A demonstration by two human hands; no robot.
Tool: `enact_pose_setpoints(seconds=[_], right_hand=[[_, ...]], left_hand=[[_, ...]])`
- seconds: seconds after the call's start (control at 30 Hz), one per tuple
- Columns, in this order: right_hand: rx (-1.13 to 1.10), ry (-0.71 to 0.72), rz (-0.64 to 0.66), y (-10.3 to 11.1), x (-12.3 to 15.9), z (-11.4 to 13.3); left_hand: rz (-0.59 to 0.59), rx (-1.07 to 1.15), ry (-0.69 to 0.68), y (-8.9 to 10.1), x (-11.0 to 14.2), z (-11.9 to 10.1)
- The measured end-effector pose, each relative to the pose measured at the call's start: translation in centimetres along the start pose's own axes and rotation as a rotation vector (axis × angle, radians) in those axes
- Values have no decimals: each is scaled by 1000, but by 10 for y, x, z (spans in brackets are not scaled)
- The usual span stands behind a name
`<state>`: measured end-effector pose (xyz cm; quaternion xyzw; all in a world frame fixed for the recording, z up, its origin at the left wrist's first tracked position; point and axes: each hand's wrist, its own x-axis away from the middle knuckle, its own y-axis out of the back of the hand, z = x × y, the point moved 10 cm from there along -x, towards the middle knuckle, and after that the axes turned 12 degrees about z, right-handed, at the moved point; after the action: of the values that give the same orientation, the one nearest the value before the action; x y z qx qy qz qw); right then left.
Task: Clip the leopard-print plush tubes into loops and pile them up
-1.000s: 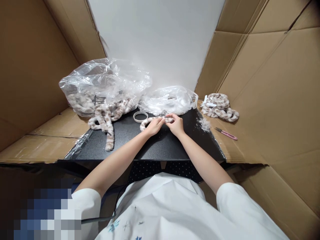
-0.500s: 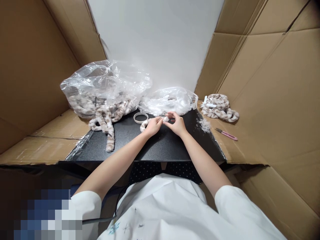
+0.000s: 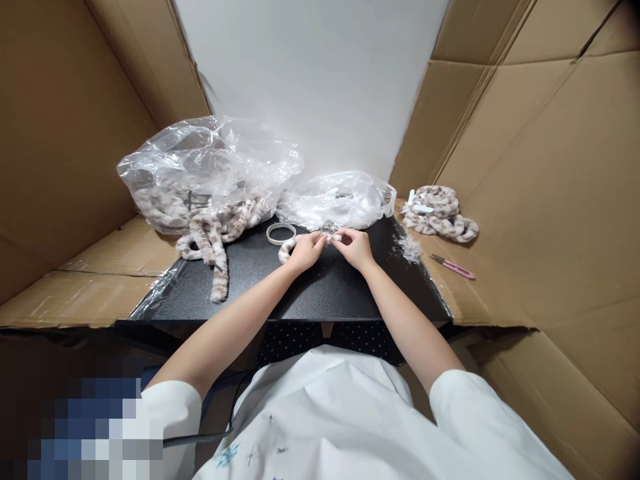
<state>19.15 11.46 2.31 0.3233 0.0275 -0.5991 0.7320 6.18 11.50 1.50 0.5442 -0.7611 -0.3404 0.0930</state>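
A short furry strip, spotted brown and cream, lies curved on the black table. My left hand is closed around its right end. My right hand pinches that same end from the other side, fingertips meeting the left hand's. A clear plastic ring sits just behind the left hand.
A clear bag of furry strips spills several strips at the back left. A second crumpled bag lies behind my hands. A pile of furry pieces and pink snips rest on cardboard at the right. Cardboard walls close both sides.
The strip has been drawn in under my left hand, so less of it shows. My right hand moved slightly back toward the left hand's fingertips.
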Motion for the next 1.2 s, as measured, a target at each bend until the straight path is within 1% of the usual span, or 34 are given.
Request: enact_pose_setpoints(seconds=[0.07,0.23,0.3,0.47,0.57,0.63,0.7,0.8,0.87,1.0,1.2], right_hand=[[10,-12,12,-3,0,-1],[131,-3,10,-5,1,5],[133,-7,8,-5,1,5],[33,-45,48,-9,-1,-5],[34,-76,77,-12,-1,-9],[83,-82,93,-14,0,-7],[164,-65,113,-17,1,-3],[287,-4,164,-24,1,6],[321,29,199,-28,1,10],[292,29,237,-30,1,11],[253,29,247,-30,1,12]], left_hand=[[-11,-6,10,0,0,1],[-31,-59,-12,1,1,1],[-16,-54,-12,0,0,2],[44,-6,-58,-5,-3,1],[64,-57,-63,-7,-3,1],[73,-108,-56,-9,-3,2],[87,-155,-48,-11,-4,3],[111,-248,-37,-15,-4,3],[127,-313,-36,-16,-5,2],[160,-375,-43,-17,-3,-2],[208,-386,-49,-22,1,-8]])
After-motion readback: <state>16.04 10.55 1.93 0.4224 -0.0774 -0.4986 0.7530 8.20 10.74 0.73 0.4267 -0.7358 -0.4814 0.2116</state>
